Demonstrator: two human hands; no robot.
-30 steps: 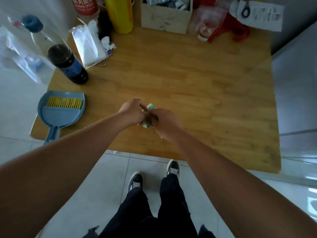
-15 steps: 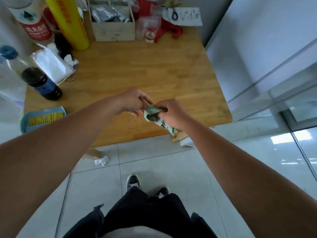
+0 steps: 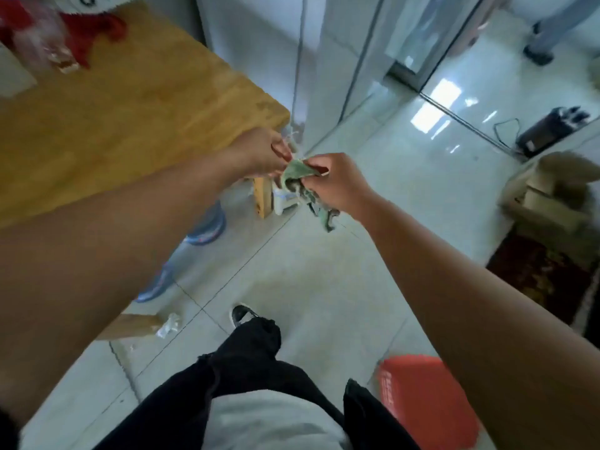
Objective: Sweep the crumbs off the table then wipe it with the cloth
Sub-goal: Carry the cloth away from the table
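Observation:
A crumpled green cloth (image 3: 300, 180) hangs in the air past the near right corner of the wooden table (image 3: 130, 118), over the floor. My right hand (image 3: 334, 185) grips the cloth in a fist, and a tail of it dangles below. Close to the cloth's upper left edge, my left hand (image 3: 261, 154) has its fingers curled; whether it pinches the cloth I cannot tell. Both hands are off the tabletop. No crumbs, dustpan or brush show in this view.
A red cloth (image 3: 94, 30) and a clear cup (image 3: 48, 43) lie at the table's far edge. Below are white floor tiles, a water jug (image 3: 207, 222) under the table, an orange stool (image 3: 428, 401), a cardboard box (image 3: 548, 193), a dark rug (image 3: 545, 277) and glass doors.
The view swung right, away from the table. Both hands carried the green cloth from above the table's front edge to past its right corner, over the floor. The dustpan left the view.

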